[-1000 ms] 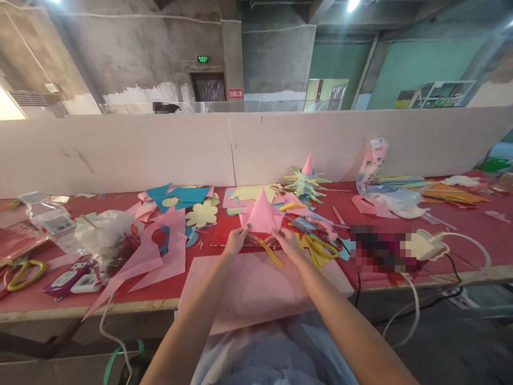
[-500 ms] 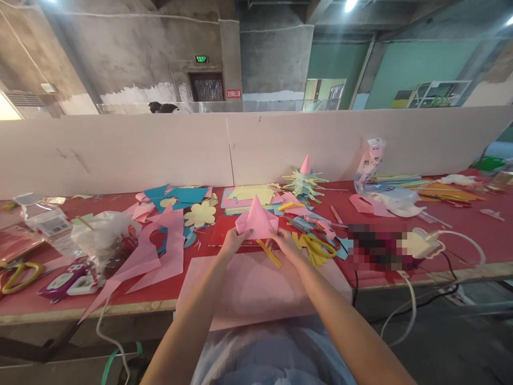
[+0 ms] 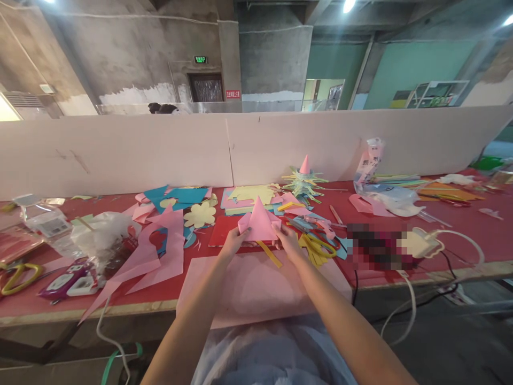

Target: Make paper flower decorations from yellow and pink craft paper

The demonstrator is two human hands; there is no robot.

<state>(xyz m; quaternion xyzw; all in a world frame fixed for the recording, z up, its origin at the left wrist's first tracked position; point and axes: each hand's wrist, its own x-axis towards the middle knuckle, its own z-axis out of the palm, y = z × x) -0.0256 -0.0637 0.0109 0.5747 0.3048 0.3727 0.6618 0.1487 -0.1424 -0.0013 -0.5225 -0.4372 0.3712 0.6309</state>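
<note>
A folded pink paper (image 3: pixel 260 222), pointed at the top with a flap on each side, is held up between my two hands. My left hand (image 3: pixel 235 238) pinches its lower left side, thumb on the near face. On the lower right side my right hand (image 3: pixel 287 240) grips it the same way; some fingers are hidden behind the paper. Beneath and behind it lies a red sheet or folder (image 3: pixel 219 231), and a yellow paper strip (image 3: pixel 271 254) lies just below. A large pale pink sheet (image 3: pixel 256 294) spreads under my forearms.
Yellow-handled scissors (image 3: pixel 318 246) and a glue gun (image 3: pixel 325 227) lie to the right. Behind stands a layered paper tree with a pink cone (image 3: pixel 305 166). Pink offcuts (image 3: pixel 170 248), a yellow paper flower (image 3: pixel 200 214) and a plastic bag (image 3: pixel 100 235) are left. A white partition (image 3: pixel 160 152) borders the table's back.
The folded pink paper has shifted slightly right and down, its side flaps a little more spread. My right hand has moved slightly right along its edge.
</note>
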